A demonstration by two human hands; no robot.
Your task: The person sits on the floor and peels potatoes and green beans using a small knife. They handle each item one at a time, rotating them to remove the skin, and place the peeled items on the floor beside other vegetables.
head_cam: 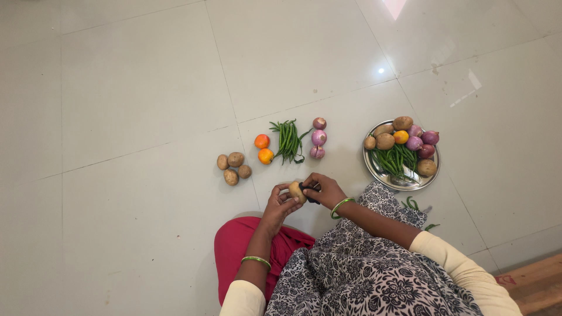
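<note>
My left hand (281, 203) holds a small brown potato (295, 191) just above the floor. My right hand (324, 188) grips a dark-handled peeler (308, 193) pressed against that potato. Both wrists wear green bangles. On the floor beyond my hands lie several potatoes (233, 167), two orange tomatoes (263, 148), a bunch of green chillies (288, 141) and three purple onions (318, 138). A steel plate (404, 184) to the right carries potatoes, onions, an orange tomato and green chillies.
The floor is pale glossy tile (134, 105) with grout lines. I sit on it in a patterned black-and-white dress (357, 275) over red cloth (234, 246). A few loose chillies (413, 205) lie beside my knee. A wooden edge (535, 284) shows at bottom right.
</note>
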